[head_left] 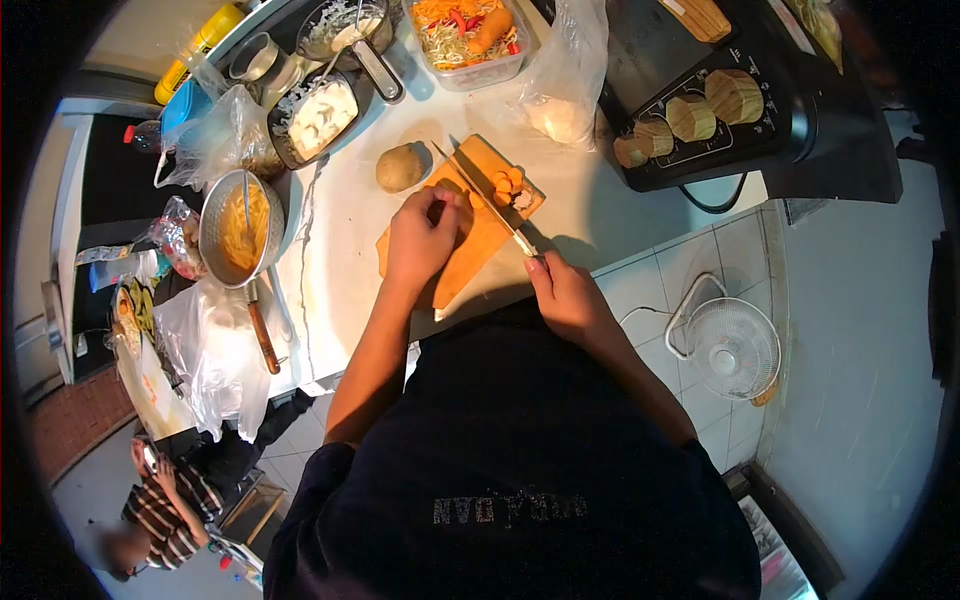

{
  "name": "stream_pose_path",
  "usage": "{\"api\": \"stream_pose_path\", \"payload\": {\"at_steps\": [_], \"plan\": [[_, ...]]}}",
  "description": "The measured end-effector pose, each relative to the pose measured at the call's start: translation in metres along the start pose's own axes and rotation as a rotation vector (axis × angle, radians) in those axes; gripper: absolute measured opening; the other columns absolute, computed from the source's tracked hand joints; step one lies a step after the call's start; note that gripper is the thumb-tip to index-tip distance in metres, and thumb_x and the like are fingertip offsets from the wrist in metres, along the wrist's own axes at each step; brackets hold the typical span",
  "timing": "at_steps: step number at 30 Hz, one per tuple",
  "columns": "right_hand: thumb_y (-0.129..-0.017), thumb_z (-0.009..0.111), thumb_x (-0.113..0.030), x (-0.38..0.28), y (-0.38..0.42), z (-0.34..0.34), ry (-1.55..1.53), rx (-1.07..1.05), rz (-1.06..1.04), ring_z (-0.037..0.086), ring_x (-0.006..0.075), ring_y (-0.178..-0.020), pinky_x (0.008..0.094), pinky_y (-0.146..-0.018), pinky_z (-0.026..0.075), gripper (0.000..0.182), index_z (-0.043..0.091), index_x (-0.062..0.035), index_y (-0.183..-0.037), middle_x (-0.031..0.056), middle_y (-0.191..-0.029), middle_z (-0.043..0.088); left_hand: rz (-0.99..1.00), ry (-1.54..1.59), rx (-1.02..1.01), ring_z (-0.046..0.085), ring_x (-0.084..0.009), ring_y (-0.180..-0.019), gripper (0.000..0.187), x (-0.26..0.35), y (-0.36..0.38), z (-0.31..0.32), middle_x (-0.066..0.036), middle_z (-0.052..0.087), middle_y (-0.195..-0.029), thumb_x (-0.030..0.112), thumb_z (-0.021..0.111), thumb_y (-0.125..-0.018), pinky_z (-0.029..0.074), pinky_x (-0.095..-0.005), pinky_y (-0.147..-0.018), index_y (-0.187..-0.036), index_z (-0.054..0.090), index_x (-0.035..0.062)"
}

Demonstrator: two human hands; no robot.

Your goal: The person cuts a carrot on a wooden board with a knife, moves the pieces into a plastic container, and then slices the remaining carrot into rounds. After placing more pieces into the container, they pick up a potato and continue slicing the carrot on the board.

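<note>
My right hand grips the handle of a kitchen knife, whose long blade lies slantwise over the wooden cutting board. My left hand is on the board with its fingers curled together beside the blade. A small orange piece shows by its fingertips; whether they hold it is hidden. Beyond the blade, round carrot slices lie in a loose cluster, with a pale scrap among them. A brown potato sits on the counter just past my left hand.
A pot with a wooden handle, a pan of white chunks, and a tub of shredded vegetables surround the board. A plastic bag and black appliance stand right. A fan and a seated person are farther off.
</note>
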State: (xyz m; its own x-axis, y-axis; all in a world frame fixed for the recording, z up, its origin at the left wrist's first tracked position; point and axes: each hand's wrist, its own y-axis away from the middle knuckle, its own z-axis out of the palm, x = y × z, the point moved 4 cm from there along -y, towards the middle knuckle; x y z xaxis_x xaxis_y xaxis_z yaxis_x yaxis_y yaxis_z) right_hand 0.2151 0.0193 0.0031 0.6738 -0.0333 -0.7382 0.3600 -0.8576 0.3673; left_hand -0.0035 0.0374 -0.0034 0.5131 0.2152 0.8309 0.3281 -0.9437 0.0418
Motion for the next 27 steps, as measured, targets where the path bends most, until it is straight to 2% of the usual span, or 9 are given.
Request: {"api": "stream_pose_path", "payload": {"at_steps": [4, 6, 10, 12, 16, 18, 27], "plan": [[-0.101, 0.044, -0.033, -0.002, -0.001, 0.004, 0.035, -0.019, 0.009, 0.059, 0.0474, -0.081, 0.0488, -0.069, 0.046, 0.037, 0.055, 0.0026, -0.097, 0.0277, -0.080, 0.061, -0.147, -0.022, -0.033, 0.061, -0.0170, -0.061, 0.029, 0.005, -0.010, -0.004, -0.012, 0.064, -0.069, 0.028, 0.067, -0.090, 0.049, -0.0315, -0.060, -0.087, 0.065, -0.0012], [-0.101, 0.043, -0.033, 0.000, -0.002, 0.008, 0.074, -0.038, 0.037, 0.059, 0.0481, -0.084, 0.0515, -0.071, 0.046, 0.038, 0.055, 0.0028, -0.098, 0.0290, -0.083, 0.062, -0.267, 0.073, -0.060, 0.059, -0.0134, -0.057, 0.035, 0.003, -0.013, -0.001, -0.009, 0.062, -0.064, 0.033, 0.065, -0.092, 0.048, -0.0297, -0.057, -0.084, 0.066, -0.0014], [-0.101, 0.043, -0.033, -0.003, -0.001, 0.010, 0.119, -0.040, 0.071, 0.059, 0.0484, -0.085, 0.0534, -0.072, 0.046, 0.038, 0.055, 0.0030, -0.097, 0.0300, -0.083, 0.062, -0.272, 0.088, -0.117, 0.056, -0.0112, -0.054, 0.038, 0.003, -0.015, 0.004, -0.007, 0.062, -0.064, 0.035, 0.065, -0.092, 0.046, -0.0277, -0.055, -0.083, 0.066, -0.0012], [-0.100, 0.045, -0.032, -0.004, 0.000, 0.010, 0.060, 0.043, -0.037, 0.060, 0.0504, -0.076, 0.0560, -0.069, 0.048, 0.040, 0.053, 0.0037, -0.086, 0.0315, -0.077, 0.061, -0.276, 0.171, -0.139, 0.055, -0.0092, -0.055, 0.038, 0.000, -0.015, 0.009, -0.005, 0.061, -0.063, 0.036, 0.065, -0.092, 0.045, -0.0267, -0.054, -0.082, 0.066, -0.0011], [-0.100, 0.045, -0.032, -0.007, 0.001, 0.010, 0.074, 0.020, 0.004, 0.060, 0.0500, -0.076, 0.0560, -0.069, 0.048, 0.039, 0.054, 0.0038, -0.086, 0.0312, -0.077, 0.061, -0.254, 0.152, -0.142, 0.053, -0.0088, -0.055, 0.038, -0.007, -0.017, 0.011, -0.004, 0.060, -0.063, 0.036, 0.066, -0.092, 0.044, -0.0261, -0.054, -0.081, 0.066, -0.0005], [-0.101, 0.042, -0.032, -0.007, 0.001, 0.012, 0.090, -0.007, 0.034, 0.059, 0.0502, -0.082, 0.0553, -0.072, 0.046, 0.037, 0.054, 0.0027, -0.095, 0.0299, -0.081, 0.062, -0.248, 0.157, -0.169, 0.051, -0.0085, -0.055, 0.037, -0.011, -0.019, 0.013, -0.003, 0.060, -0.063, 0.036, 0.066, -0.092, 0.043, -0.0260, -0.054, -0.080, 0.066, 0.0002], [-0.101, 0.043, -0.033, -0.011, 0.004, 0.020, 0.137, 0.010, 0.061, 0.059, 0.0517, -0.081, 0.0565, -0.073, 0.047, 0.038, 0.052, 0.0036, -0.095, 0.0324, -0.081, 0.062, -0.227, 0.139, -0.161, 0.048, -0.0076, -0.056, 0.033, -0.004, -0.018, 0.012, -0.001, 0.057, -0.062, 0.033, 0.066, -0.092, 0.041, -0.0266, -0.055, -0.081, 0.067, 0.0007]]}}
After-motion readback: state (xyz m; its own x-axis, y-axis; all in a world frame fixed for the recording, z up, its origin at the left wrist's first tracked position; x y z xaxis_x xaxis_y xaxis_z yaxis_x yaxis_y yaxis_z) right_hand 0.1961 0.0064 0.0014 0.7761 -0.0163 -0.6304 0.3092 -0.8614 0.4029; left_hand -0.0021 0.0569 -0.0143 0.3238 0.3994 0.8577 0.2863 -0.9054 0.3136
